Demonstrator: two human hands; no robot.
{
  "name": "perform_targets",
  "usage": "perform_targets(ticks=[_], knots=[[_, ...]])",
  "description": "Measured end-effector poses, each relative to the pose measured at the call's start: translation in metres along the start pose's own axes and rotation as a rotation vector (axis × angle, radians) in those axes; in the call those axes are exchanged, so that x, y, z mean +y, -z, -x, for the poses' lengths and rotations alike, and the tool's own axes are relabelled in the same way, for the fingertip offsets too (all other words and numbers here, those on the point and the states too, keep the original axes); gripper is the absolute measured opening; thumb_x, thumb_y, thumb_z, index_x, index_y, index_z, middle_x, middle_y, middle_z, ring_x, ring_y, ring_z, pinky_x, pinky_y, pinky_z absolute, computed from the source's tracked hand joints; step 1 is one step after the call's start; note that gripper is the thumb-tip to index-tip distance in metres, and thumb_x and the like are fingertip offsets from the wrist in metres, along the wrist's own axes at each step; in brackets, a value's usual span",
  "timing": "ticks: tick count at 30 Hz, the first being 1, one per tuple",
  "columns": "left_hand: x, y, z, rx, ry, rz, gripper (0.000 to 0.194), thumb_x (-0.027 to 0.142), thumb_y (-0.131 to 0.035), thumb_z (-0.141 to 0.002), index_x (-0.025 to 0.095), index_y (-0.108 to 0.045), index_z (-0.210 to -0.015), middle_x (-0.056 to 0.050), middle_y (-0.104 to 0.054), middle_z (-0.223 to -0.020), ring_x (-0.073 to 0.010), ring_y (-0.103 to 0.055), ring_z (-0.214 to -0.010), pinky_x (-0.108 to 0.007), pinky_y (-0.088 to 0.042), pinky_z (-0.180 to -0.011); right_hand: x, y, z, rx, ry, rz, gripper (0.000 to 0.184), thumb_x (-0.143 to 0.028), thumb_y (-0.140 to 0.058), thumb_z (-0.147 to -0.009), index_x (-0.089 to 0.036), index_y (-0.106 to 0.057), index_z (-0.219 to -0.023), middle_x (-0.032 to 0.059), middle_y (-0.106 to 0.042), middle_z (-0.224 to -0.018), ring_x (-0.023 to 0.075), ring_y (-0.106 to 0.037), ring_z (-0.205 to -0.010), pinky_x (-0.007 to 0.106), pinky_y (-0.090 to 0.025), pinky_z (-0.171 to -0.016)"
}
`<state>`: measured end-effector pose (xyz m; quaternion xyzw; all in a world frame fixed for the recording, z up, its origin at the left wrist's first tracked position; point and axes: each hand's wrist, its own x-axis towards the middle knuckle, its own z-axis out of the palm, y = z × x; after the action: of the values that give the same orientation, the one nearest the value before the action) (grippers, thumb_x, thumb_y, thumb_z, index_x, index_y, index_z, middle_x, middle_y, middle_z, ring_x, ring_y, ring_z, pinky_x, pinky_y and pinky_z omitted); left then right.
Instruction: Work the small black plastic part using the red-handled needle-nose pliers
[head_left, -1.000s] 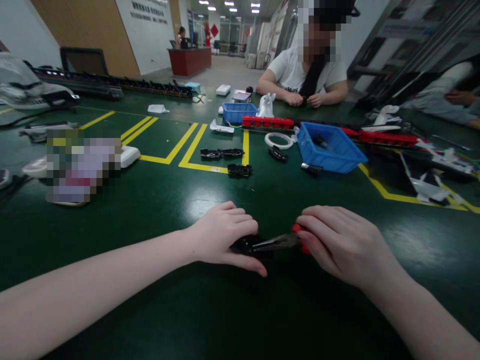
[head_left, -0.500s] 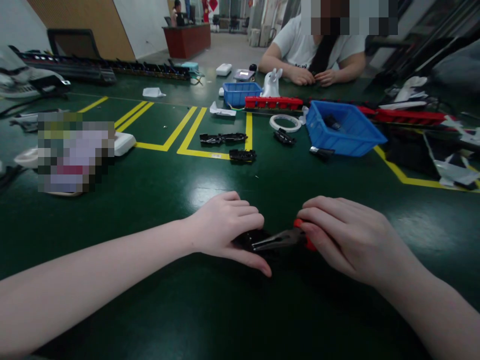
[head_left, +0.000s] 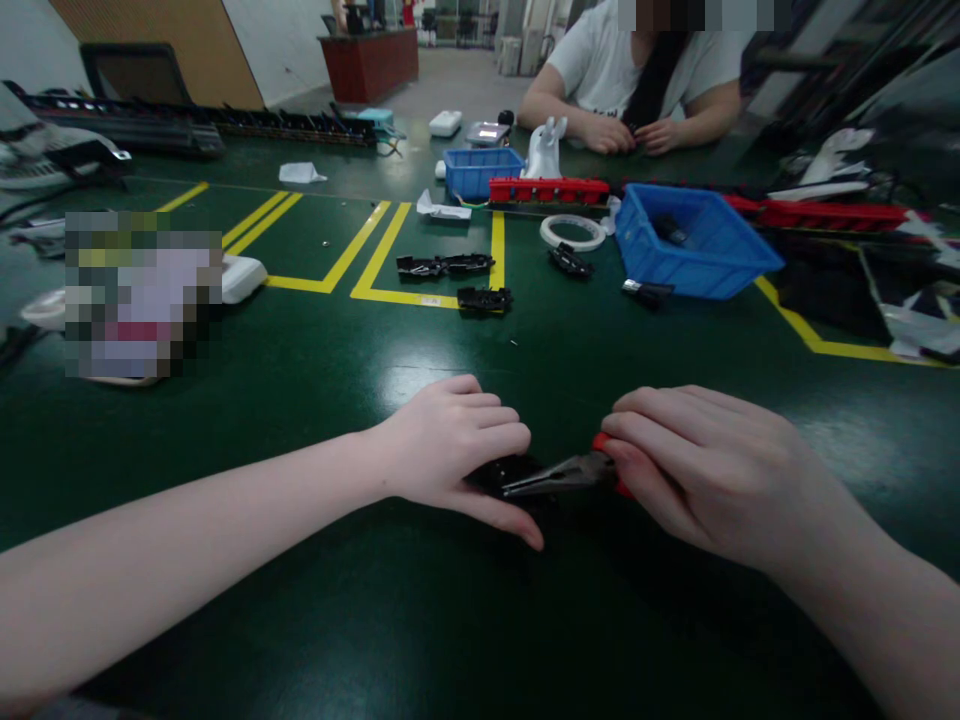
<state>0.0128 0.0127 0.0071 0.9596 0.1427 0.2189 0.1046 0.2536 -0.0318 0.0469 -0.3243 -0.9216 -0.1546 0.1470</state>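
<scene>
The black part (head_left: 495, 474) is held low over the near side of the green bench (head_left: 300, 610), between the thumb and curled fingers of the left hand (head_left: 457, 440) and partly hidden by them, while the pliers (head_left: 559, 475) are grasped by their red handles in the right hand (head_left: 697, 470), their tips met with the part's exposed side. Compared with the earlier frames, the view has been tilted downward, so the large blue bin (head_left: 694, 265) is seen higher up; both grasps are kept almost unchanged.
</scene>
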Motion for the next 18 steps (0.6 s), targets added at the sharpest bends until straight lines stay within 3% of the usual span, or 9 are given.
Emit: perform_targets(ticks=[18], knots=[[-0.0034,0.0002,-0.0007,-0.053,0.070,0.130,0.059,0.073,-0.042,-0.087,0.017,-0.055,-0.073,0.002,-0.056,-0.065,-0.0127,-0.052,-0.063,-0.028,-0.030,-0.061,0.0002,0.0003,-0.0015,0.104,0.058,0.057,0.025,-0.018,-0.042,-0.093,-0.013,-0.061,-0.076,0.0095,-0.065,-0.074,0.0186,-0.060,-0.064,0.031,-0.047,-0.056]])
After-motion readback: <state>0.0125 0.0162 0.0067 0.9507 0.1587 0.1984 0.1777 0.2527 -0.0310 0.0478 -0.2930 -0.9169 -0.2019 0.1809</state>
